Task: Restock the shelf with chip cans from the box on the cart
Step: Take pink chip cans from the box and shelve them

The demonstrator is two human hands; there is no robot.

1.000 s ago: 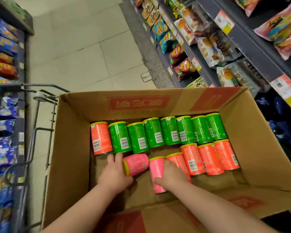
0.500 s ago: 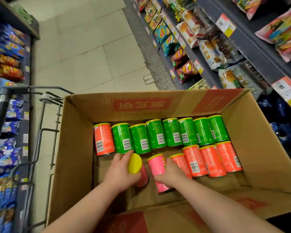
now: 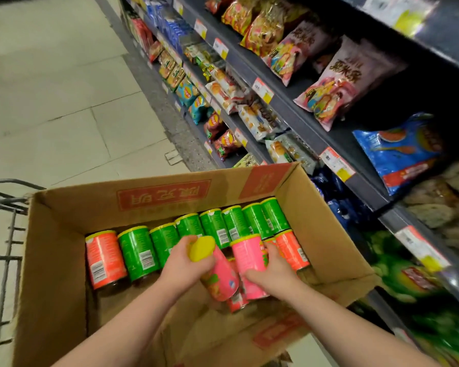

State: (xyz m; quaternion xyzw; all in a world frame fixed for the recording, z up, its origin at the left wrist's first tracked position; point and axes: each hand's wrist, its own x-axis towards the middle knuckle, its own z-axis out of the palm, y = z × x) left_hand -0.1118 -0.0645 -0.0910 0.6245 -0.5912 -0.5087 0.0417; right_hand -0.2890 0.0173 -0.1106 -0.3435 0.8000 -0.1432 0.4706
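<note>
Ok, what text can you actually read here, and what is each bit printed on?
"黑米", then a third character I cannot settle: on the pink snack bag.
Three large characters, upside down on the red panel of the cardboard box: not clear enough to quote.
Print on the price tags along the shelf edges: too small.
Print and barcodes on the chip cans: blurred.
</note>
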